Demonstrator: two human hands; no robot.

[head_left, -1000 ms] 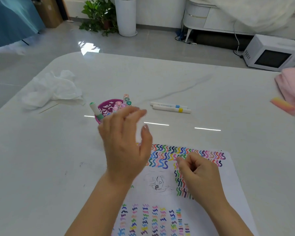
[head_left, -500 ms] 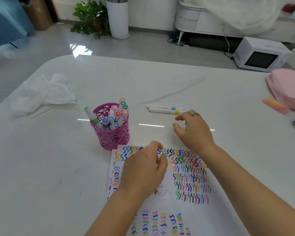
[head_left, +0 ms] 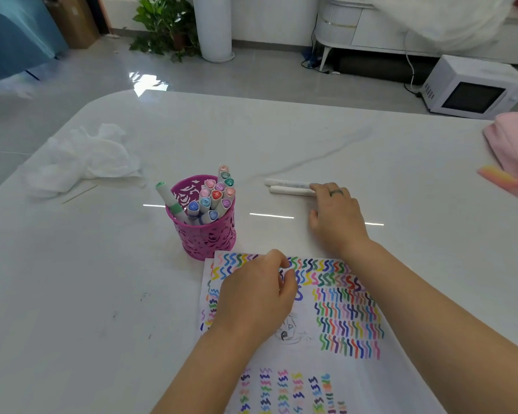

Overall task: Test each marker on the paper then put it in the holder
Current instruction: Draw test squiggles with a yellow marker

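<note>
**Desk:** What does the surface look like from your end?

**Operator:** I see a white table (head_left: 102,279) with grey veins. Its far edge runs straight and rounds off at the far left corner. Beyond it there is glossy floor, a plant (head_left: 162,25), and a microwave (head_left: 473,88) standing on the floor at far right.

**Desk:** Where are the task things?

**Operator:** The holder (head_left: 210,237) stands upright left of centre, packed with capped markers (head_left: 214,195). One green marker (head_left: 169,200) leans out over its left rim. The paper (head_left: 281,360) lies nearest me, covered in coloured squiggles, with its top edge just beside the holder's base. Two markers (head_left: 287,186) lie side by side to the right of the holder, well apart from it.

**Desk:** And the hands?

**Operator:** The right hand (head_left: 335,216) is stretched out low. Its fingers (head_left: 326,189) are straight and close together, with the tips on the right ends of the two markers. The thumb is off to the side, apart from them. The left hand (head_left: 257,291) rests on the paper's top part with its fingers loosely curled and the thumb and forefinger close together. I see nothing in them.

**Desk:** Where is there room to move?

**Operator:** There is bare table between the holder and the two markers. There is a broad stretch left of the paper, and more behind the markers up to the far edge. A tissue (head_left: 87,159) sits far left near that edge. A pouch (head_left: 512,144) and an orange block (head_left: 500,179) lie at the right edge.
</note>
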